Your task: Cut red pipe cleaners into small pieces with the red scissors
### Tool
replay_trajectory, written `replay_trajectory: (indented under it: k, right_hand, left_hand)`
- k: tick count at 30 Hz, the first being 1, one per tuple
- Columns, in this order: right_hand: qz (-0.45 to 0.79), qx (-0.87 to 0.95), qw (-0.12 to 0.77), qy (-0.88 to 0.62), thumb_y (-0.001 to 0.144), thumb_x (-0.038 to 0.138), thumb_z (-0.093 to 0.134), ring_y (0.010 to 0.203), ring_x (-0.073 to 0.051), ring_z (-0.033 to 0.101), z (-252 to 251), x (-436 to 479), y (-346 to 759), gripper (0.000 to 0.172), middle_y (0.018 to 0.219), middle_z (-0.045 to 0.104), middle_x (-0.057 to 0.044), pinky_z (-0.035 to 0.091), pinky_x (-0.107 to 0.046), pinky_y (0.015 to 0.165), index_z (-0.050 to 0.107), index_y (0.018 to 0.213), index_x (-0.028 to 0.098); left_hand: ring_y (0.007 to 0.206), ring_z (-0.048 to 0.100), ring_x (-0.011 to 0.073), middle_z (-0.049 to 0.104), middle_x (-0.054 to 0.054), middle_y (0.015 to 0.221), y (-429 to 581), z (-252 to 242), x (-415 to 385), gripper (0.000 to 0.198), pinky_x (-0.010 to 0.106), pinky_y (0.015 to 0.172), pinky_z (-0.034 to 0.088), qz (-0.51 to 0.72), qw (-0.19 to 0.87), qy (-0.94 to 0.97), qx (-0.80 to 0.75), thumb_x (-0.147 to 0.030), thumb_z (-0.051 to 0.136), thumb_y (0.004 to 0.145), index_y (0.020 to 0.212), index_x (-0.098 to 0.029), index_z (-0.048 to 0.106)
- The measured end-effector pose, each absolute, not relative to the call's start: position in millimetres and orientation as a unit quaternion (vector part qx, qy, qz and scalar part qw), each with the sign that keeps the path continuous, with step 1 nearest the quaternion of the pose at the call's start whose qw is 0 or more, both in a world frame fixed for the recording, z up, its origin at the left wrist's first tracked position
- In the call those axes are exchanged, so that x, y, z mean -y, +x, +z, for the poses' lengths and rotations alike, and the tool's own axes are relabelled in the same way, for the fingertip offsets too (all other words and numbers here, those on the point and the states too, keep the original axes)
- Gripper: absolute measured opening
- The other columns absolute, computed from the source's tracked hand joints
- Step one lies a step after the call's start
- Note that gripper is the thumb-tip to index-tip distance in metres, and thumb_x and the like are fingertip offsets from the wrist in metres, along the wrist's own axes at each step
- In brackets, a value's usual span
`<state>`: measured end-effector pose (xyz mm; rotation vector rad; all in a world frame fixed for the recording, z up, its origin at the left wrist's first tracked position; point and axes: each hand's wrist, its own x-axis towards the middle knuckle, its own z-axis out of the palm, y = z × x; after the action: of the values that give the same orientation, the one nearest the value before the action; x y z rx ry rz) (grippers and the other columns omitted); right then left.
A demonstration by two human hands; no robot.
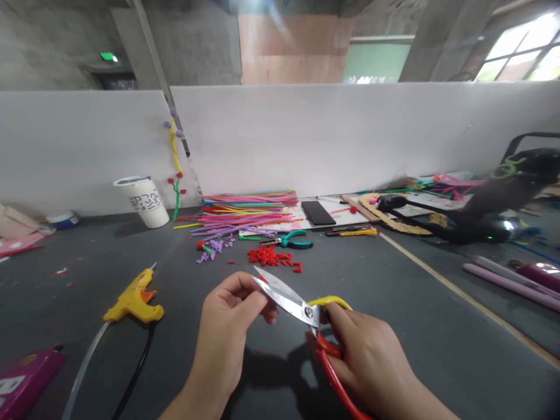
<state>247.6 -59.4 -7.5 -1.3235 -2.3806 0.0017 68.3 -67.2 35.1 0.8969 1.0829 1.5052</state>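
Observation:
My right hand point(367, 344) grips a pair of scissors point(291, 303) by its handles, one red and one yellow. The blades are parted a little and point up and left to my left hand point(238, 315). Its thumb and fingers are pinched together at the blade tips. A bit of red pipe cleaner point(263, 279) shows between the blades by these fingertips; most of it is hidden. Just beyond lie a heap of short bent red pipe cleaner pieces point(266, 255) and a smaller heap of purple pieces point(216, 249).
A yellow glue gun point(135, 300) with its cord lies at left, near a white cup point(146, 201). Behind the heaps are teal-handled pliers point(294, 239), a bundle of coloured pipe cleaners point(249, 210) and a black phone point(318, 213). A dark device point(481, 216) stands at right.

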Motion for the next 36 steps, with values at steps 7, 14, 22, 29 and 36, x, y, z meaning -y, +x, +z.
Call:
replay_trajectory:
  k: [7,14,22,29,36]
  right_hand:
    - [-0.009,0.855,0.216,-0.472,0.075,0.037,0.044,0.047,-0.018,0.053,-6.8,59.6,248.2,0.019,0.057,0.058,-0.003,0.029,-0.025,0.045,0.049,0.074,0.018]
    - [-0.019,0.855,0.22,-0.47,0.075,0.037,0.043,0.044,-0.015,0.05,-7.2,58.8,248.6,0.02,0.054,0.055,-0.001,0.027,-0.024,0.044,0.048,0.07,0.019]
    - [-0.01,0.862,0.216,-0.459,0.077,0.038,0.043,0.045,-0.016,0.051,-9.7,57.2,248.0,0.021,0.056,0.056,-0.002,0.028,-0.025,0.045,0.046,0.071,0.018]
    - [-0.009,0.861,0.206,-0.464,0.077,0.04,0.042,0.047,-0.016,0.052,-10.4,60.4,249.5,0.022,0.056,0.057,-0.002,0.029,-0.025,0.046,0.046,0.071,0.019]
    - [-0.019,0.862,0.224,-0.454,0.078,0.039,0.041,0.045,-0.016,0.052,-9.6,59.0,247.2,0.022,0.054,0.056,-0.001,0.029,-0.025,0.045,0.045,0.068,0.019]
  left_hand:
    - [0.047,0.052,0.0084,0.059,-0.003,0.053,68.0,36.6,68.1,0.01,0.02,0.046,0.043,0.63,0.518,0.368,-0.446,-0.007,0.055,0.064,0.059,-0.015,0.055]
    - [0.046,0.052,0.0085,0.059,-0.003,0.053,68.6,36.6,68.4,0.008,0.02,0.046,0.044,0.631,0.526,0.359,-0.443,-0.008,0.058,0.063,0.059,-0.015,0.055]
    - [0.046,0.052,0.0086,0.06,-0.003,0.054,68.3,37.6,67.3,0.009,0.02,0.046,0.044,0.635,0.53,0.352,-0.439,-0.008,0.058,0.062,0.06,-0.015,0.054]
    - [0.046,0.052,0.0077,0.06,-0.004,0.053,68.6,38.1,68.1,0.011,0.019,0.045,0.044,0.631,0.539,0.344,-0.44,-0.008,0.058,0.064,0.06,-0.015,0.053]
    - [0.045,0.053,0.0074,0.061,-0.004,0.053,67.0,37.8,69.1,0.009,0.018,0.046,0.044,0.628,0.544,0.341,-0.439,-0.01,0.061,0.063,0.061,-0.015,0.054]
